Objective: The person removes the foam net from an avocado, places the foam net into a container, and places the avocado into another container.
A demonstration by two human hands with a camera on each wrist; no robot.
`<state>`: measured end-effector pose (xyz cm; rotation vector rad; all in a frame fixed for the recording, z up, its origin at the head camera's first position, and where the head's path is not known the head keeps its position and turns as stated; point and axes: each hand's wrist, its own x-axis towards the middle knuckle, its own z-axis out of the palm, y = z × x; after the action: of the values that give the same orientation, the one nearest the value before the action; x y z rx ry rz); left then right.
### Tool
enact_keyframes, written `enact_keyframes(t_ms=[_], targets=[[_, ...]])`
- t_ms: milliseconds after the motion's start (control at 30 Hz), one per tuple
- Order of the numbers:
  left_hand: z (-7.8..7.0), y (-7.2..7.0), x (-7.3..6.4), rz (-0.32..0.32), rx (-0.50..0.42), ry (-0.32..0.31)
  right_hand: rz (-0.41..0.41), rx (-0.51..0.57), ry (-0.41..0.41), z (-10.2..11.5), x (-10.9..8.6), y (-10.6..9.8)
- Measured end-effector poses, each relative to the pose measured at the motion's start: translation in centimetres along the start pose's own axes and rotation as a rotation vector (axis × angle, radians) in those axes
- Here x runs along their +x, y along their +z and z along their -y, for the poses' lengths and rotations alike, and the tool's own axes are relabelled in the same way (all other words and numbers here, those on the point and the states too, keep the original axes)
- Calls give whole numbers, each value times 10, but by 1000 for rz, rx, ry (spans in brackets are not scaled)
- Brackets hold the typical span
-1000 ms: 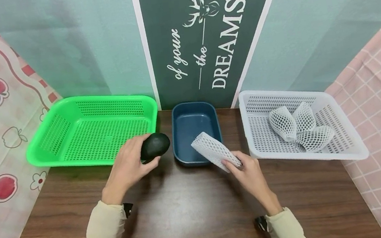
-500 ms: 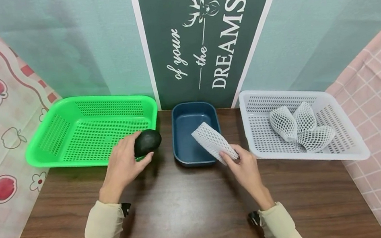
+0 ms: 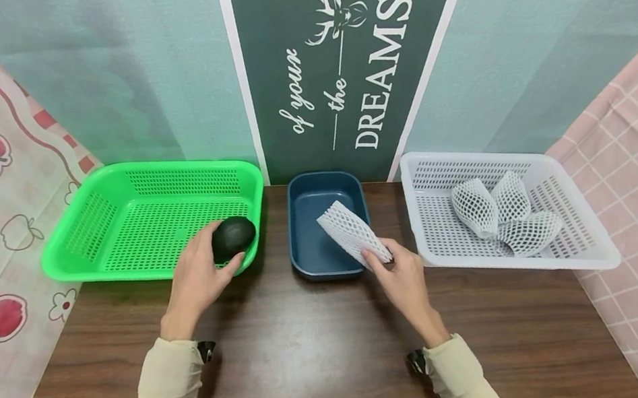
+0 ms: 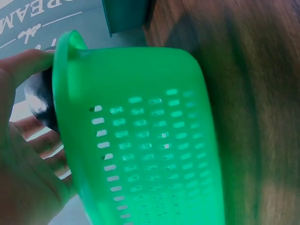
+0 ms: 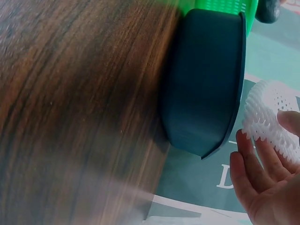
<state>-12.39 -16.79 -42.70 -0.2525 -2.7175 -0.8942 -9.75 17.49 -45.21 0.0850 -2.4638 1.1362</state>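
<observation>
My left hand (image 3: 198, 270) grips a dark, smooth, egg-shaped avocado (image 3: 234, 237) over the front right corner of the green basket (image 3: 121, 275). In the left wrist view the basket's rim hides part of the avocado (image 4: 41, 96). My right hand (image 3: 402, 279) pinches a flattened white foam net sleeve (image 3: 353, 231) by its near end. The sleeve hangs over the right side of the dark blue tray (image 3: 329, 272). Seen from the right wrist, the foam net (image 5: 269, 119) lies between thumb and fingers, above the tray's rim.
To the right stands a white basket (image 3: 427, 224) with several things in white foam nets (image 3: 474, 206). All three containers line the back of the wooden table (image 3: 311, 363), against a printed cloth (image 3: 316, 90). Patterned cloths hang at both sides.
My left hand has carried the avocado leftward, from beside the green basket to over its corner. My right hand has moved slightly left and away from me with the foam net.
</observation>
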Motion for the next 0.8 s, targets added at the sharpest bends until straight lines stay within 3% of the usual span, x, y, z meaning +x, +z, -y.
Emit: enact_keyframes(t_ms=[200,367,567,800], targets=[[5,0,-3,86,-17,-137,-11,-22,-9,-1,0,4],[7,1,-4,106,9,-190,-11,-51,0,-2,0,8],[7,1,-1,142,35,-225,7,-58,21,-2,0,10],[7,1,2,184,81,-183,77,-82,5,-2,0,13]])
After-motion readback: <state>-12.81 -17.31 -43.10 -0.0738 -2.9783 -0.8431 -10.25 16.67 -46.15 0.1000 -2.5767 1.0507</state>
